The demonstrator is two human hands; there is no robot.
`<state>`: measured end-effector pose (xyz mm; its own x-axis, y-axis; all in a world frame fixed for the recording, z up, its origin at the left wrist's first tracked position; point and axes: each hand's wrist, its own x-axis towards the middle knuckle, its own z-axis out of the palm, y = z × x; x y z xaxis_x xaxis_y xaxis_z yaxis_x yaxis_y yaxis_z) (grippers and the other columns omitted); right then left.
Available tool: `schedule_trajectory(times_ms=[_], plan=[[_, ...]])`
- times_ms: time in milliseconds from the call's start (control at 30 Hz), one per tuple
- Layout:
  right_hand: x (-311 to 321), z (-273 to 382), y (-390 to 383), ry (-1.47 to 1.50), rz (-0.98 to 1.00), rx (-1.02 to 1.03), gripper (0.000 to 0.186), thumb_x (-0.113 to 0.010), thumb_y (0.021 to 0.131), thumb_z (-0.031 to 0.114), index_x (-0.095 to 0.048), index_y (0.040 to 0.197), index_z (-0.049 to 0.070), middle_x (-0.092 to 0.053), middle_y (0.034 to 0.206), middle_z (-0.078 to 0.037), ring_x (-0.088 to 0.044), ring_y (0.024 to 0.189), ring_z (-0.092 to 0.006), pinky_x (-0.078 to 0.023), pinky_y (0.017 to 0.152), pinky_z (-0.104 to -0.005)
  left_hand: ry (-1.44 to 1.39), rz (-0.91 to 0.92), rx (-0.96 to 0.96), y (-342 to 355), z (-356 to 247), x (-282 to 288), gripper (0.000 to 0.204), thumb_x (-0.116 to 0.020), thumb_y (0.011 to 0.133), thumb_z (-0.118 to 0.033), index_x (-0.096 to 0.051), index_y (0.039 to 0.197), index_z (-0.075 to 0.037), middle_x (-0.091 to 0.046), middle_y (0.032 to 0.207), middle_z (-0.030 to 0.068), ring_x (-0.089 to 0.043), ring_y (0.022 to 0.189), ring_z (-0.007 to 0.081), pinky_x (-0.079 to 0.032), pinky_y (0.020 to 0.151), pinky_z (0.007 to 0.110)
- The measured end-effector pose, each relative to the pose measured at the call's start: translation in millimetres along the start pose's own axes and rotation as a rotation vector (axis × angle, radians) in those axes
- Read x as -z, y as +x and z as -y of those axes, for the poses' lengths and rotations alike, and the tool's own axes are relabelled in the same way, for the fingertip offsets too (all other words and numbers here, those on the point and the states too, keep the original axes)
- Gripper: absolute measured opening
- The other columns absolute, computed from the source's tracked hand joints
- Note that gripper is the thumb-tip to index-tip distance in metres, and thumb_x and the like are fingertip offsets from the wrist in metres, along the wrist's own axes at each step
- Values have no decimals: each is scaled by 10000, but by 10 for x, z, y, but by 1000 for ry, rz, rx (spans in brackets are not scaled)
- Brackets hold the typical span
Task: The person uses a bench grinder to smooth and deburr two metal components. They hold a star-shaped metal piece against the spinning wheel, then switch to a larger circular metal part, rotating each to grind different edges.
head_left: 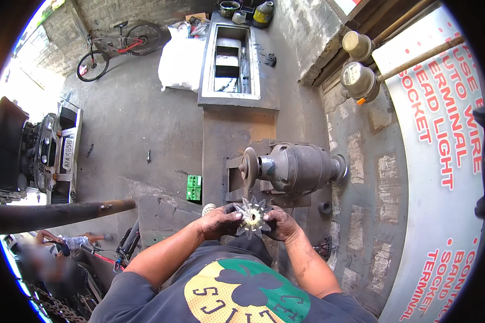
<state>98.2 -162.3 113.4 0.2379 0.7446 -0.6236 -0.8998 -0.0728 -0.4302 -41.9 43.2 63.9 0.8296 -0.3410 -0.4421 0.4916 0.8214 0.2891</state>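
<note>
Between my two hands, in front of my chest, is a star-shaped metal rotor [251, 219] with pointed claws and a round hole at its centre. My left hand [219, 222] grips its left edge, thumb on the upper face. On the opposite edge my right hand [283, 223] holds it the same way. The fingers under the rotor are mostly hidden, and both hands look blackened. Just beyond the rotor stands a bench grinder [306, 168], a grey motor lying on its side. Its grinding wheel [248, 168] sits at the left end, apart from the rotor.
A thick pole [64, 216] juts in from the left above a seated person [51, 264]. A green box [194, 188] lies left of the grinder's bench. Farther off are a metal-framed cabinet [256, 86], a bicycle [118, 47] and a car [43, 151]. A large sign [415, 199] lines the right.
</note>
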Motion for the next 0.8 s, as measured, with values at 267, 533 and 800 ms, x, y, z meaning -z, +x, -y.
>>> schedule_trajectory(times_ms=[267,533,800], plan=[[63,-150,407,272,-33,168,507,-648,890,232,-635,1304,-60,-729,1214,-136,-697,1049,-263,-537,1022,-410,-48,-184,-79,253,-212,-203,263,-715,982,-196,-674,1220,-93,-714,1121,7,-656,1015,153,-508,856,355],[-95,31,445,378,-116,174,309,-625,876,170,-666,1134,4,-722,1045,-117,-688,909,-245,-568,870,-395,-168,-225,-91,361,-273,-187,256,-678,1008,-149,-669,1213,5,-726,1131,72,-685,1039,187,-556,932,366],[481,-100,662,509,21,96,452,-560,886,188,-609,1266,-53,-711,1149,-176,-682,1010,-302,-547,972,-460,-171,-213,-61,525,-270,-101,237,-714,978,-143,-677,1178,-20,-743,1054,47,-710,1000,186,-557,905,323]])
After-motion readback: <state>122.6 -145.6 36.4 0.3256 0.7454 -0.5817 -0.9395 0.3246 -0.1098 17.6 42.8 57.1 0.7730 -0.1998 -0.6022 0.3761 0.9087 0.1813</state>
